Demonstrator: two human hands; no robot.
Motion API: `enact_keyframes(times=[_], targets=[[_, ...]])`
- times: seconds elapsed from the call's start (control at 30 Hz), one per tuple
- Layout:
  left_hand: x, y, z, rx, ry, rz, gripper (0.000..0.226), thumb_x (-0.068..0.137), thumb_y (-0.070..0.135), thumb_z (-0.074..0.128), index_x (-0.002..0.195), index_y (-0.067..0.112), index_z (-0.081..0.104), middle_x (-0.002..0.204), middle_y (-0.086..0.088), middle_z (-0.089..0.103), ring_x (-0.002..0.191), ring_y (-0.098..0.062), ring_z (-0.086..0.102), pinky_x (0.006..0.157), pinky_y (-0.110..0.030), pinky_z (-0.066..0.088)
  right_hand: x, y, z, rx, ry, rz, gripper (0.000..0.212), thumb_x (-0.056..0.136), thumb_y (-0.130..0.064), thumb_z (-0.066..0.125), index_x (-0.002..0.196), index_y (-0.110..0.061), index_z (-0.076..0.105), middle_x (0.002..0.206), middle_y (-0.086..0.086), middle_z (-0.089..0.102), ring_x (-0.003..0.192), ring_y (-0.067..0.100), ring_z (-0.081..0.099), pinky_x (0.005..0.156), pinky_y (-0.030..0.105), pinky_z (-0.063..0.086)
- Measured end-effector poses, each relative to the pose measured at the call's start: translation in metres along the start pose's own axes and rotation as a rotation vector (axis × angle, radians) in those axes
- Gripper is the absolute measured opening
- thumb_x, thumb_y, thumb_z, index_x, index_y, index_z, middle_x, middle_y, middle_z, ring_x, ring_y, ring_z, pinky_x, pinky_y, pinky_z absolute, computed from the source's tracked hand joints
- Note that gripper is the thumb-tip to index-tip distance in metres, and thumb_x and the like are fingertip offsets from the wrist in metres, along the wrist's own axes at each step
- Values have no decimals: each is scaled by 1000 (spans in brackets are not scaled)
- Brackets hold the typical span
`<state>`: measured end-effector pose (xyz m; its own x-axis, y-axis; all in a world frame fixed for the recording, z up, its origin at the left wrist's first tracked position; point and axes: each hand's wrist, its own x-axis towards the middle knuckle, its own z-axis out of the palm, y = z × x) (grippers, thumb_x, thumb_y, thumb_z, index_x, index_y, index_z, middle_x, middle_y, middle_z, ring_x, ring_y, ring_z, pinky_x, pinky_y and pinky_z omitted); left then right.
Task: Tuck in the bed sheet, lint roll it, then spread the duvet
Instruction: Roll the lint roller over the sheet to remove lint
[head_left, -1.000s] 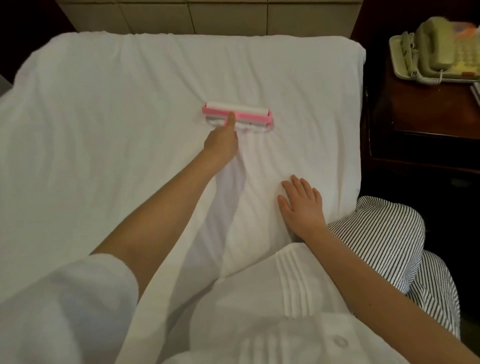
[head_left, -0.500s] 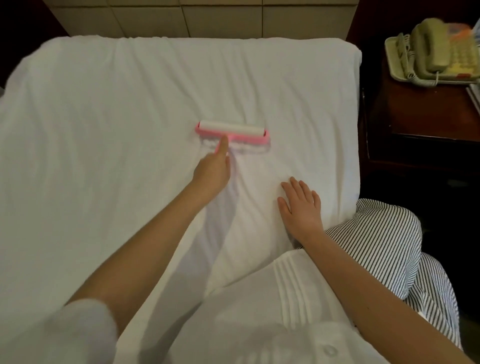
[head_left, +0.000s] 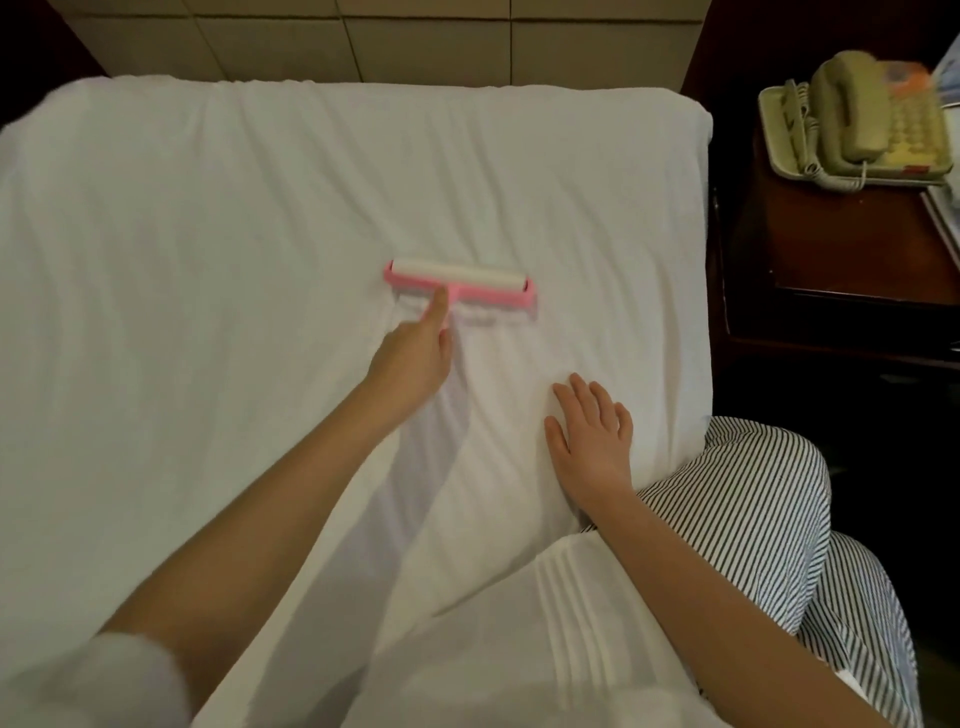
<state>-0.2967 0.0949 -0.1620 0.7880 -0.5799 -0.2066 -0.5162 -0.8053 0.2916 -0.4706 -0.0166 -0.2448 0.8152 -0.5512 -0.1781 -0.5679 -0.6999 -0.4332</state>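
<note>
A white bed sheet (head_left: 218, 291) covers the mattress, with soft wrinkles near the middle. On it lies a pink lint roller (head_left: 460, 283) with a white roll, set crosswise. My left hand (head_left: 413, 353) grips its pink handle, index finger stretched along it toward the roll. My right hand (head_left: 592, 439) lies flat on the sheet, fingers spread, to the right of and nearer than the roller. No duvet is clearly in view.
A beige panelled headboard (head_left: 415, 41) runs along the far edge of the bed. To the right stands a dark wooden nightstand (head_left: 831, 260) with a beige corded phone (head_left: 857, 119). My striped trouser leg (head_left: 753, 519) rests at the bed's right edge.
My left hand has drawn the lint roller back toward me over the sheet. My right hand has stayed flat in the same spot.
</note>
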Motion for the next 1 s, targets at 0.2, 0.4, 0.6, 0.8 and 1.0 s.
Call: enact_keyframes(times=[0.2, 0.4, 0.6, 0.8, 1.0], targets=[[68, 29, -21, -68, 90, 64, 54, 100, 21, 33, 151, 22, 15, 106, -26, 61, 99, -40, 58, 69, -31, 37, 5, -1, 2, 46, 60, 8, 74, 83, -51, 1, 145, -23, 31, 157, -4, 16, 144, 17, 8, 111, 29, -5], [-31, 0, -28, -16, 5, 78, 57, 99, 25, 36, 149, 36, 13, 74, -16, 57, 76, -34, 58, 65, -31, 40, 9, -5, 6, 69, 103, 16, 78, 80, -51, -1, 142, -22, 37, 156, -1, 21, 143, 20, 13, 112, 33, 0], [-5, 0, -3, 0, -33, 123, 57, 99, 24, 36, 150, 32, 12, 76, -14, 55, 77, -35, 58, 69, -35, 43, 14, -9, 8, 88, 127, 33, 76, 81, -50, 1, 140, -21, 39, 155, 0, 23, 142, 20, 15, 112, 33, 1], [74, 46, 0, -79, 13, 157, 55, 99, 21, 34, 151, 25, 15, 97, -20, 62, 94, -37, 58, 70, -32, 37, 13, -7, 7, 112, 140, 23, 75, 82, -49, 3, 140, -21, 40, 154, -1, 25, 142, 20, 18, 112, 34, 2], [-32, 0, 3, -27, -29, 90, 57, 99, 27, 35, 150, 34, 11, 67, -5, 48, 69, -28, 53, 69, -35, 42, 15, -6, 7, 100, 139, 22, 74, 81, -48, 3, 139, -21, 42, 153, -1, 27, 141, 21, 19, 110, 31, 1]])
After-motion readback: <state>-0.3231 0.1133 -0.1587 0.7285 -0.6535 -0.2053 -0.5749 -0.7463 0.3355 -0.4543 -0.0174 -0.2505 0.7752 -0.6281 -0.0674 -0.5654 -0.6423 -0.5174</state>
